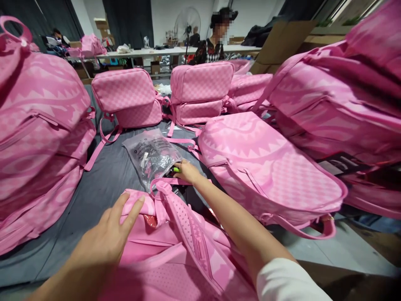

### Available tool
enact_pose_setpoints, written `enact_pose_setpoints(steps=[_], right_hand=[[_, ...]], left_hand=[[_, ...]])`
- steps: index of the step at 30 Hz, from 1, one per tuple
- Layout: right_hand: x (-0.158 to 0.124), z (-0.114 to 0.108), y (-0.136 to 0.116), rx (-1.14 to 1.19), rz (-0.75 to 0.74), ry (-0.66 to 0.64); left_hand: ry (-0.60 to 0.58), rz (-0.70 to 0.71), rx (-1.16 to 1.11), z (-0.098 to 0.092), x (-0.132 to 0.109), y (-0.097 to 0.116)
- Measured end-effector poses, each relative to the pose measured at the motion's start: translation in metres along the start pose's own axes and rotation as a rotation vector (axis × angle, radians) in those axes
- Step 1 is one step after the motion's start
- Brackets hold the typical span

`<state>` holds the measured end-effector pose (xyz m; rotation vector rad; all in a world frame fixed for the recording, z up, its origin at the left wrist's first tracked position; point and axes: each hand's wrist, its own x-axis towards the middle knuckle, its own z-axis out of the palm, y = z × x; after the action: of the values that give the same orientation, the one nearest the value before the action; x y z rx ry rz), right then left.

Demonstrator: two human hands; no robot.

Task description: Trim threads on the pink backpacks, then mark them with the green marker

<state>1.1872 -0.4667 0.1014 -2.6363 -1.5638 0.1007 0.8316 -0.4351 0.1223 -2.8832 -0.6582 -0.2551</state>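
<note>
A pink backpack (153, 271) with perforated straps lies right in front of me. My left hand (111, 228) rests on its left upper edge with the fingers apart. A bit of red wrapping (151, 220) shows near those fingertips. My right hand (187, 172) reaches over the backpack to the near right corner of a clear plastic bag (147, 144) with black print. Its fingers are closed round a small green-and-black item (176, 169), partly hidden, whose kind I cannot make out. Dark and shiny contents show through the plastic.
Another pink backpack (260, 163) lies to the right, and a large one (40, 138) stands at left. Smaller checkered bags (123, 94) line the back of the dark cloth (53, 238). More pink bags (338, 104) pile up at right. A person (209, 48) is beyond, near a fan (188, 29).
</note>
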Motion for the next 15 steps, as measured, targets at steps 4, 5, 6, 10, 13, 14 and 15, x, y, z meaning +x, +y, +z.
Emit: enact_pose_setpoints(steps=[4, 5, 6, 10, 13, 14, 15], right_hand=[[0.005, -0.003, 0.001, 0.012, 0.007, 0.053], [0.007, -0.004, 0.003, 0.019, 0.013, 0.068], [0.008, -0.005, 0.006, 0.03, 0.018, 0.081], [0.01, -0.001, 0.017, 0.091, 0.03, 0.086], [0.008, 0.003, 0.021, 0.137, 0.051, 0.076], [0.008, 0.003, 0.022, 0.155, 0.06, 0.084], [0.008, 0.003, 0.023, 0.176, 0.068, 0.099]], left_hand=[[-0.018, 0.017, 0.001, 0.003, 0.009, 0.001], [-0.022, 0.018, -0.015, 0.003, 0.011, 0.0], [-0.022, 0.018, -0.029, 0.003, 0.012, 0.0], [-0.023, 0.012, -0.044, 0.002, 0.011, -0.001], [-0.04, 0.008, -0.049, 0.001, 0.01, 0.0], [-0.044, 0.009, -0.051, 0.0, 0.01, 0.0], [-0.047, 0.01, -0.051, -0.001, 0.011, 0.001]])
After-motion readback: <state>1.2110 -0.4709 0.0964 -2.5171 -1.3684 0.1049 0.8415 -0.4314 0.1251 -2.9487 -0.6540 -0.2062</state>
